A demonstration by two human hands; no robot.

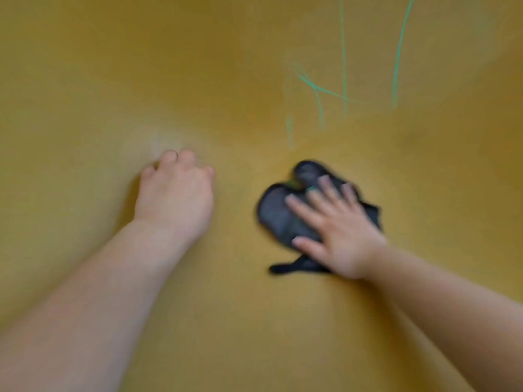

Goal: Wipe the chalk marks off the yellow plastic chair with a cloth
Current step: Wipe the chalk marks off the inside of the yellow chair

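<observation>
- Head view shows the right hand [339, 233] lying flat on the dark cloth [278, 216], fingers [301, 206] straight and spread; it presses the cloth down and does not pinch it.
- With only a flat palm on it, the cloth could bunch or slide out from under the hand on a fast stroke, and bare skin would then smear the chalk.
- A loose corner trails out below the palm and could fold under.
- The cloth rests on the yellow chair [113, 80], on the lower surface, below the bend.
- The green chalk marks [343, 66] run up the surface above the bend, apart from the cloth. A stroke kept this low would likely miss them.
- A greenish tint seems to sit on the cloth's upper fold; blur makes it uncertain. A loaded patch could spread colour back.
- The left hand [175, 193] rests on the chair well to the side, fingers curled under, with nothing visible in them; if it slips, the chair may shift.
</observation>
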